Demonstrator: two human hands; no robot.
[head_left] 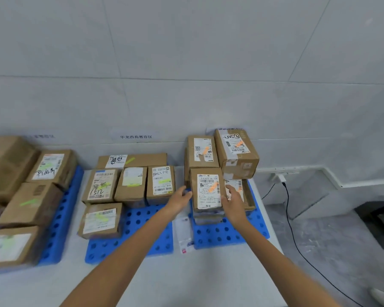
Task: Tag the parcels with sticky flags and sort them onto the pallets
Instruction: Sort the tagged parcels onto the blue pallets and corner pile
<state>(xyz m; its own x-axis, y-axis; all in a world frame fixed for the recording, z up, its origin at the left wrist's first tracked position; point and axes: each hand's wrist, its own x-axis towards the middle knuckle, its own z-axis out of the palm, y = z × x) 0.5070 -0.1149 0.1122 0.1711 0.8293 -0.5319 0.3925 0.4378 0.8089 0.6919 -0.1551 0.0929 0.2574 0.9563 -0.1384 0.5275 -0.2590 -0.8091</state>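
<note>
Both hands clasp one brown parcel [207, 189] between them. The left hand [180, 197] curls its fingers round the parcel's left edge. The right hand [233, 200] grips the right edge, with its thumb lying on the white label. An orange flag [213, 186] is stuck across that label. The parcel tops a short stack on the right pallet [228, 237], the blue perforated one directly below the hands.

Just beyond the fingertips, on the same pallet, stand two back boxes [236, 151], each with an orange flag on its label. A low box [245, 191] shows behind the right hand, partly hidden.

Left of the left hand lies the middle pallet [142, 220], which carries five small boxes [161, 185] whose labels have yellow-green flags. Farther left, the left pallet [62, 213] holds larger cartons [31, 204], several marked with green flags. Under the left wrist, between the middle and right pallets, a clear plastic packet [183, 231] lies on the pale surface. To the right of the right hand, a black cable [290, 218] trails down from the wall.
</note>
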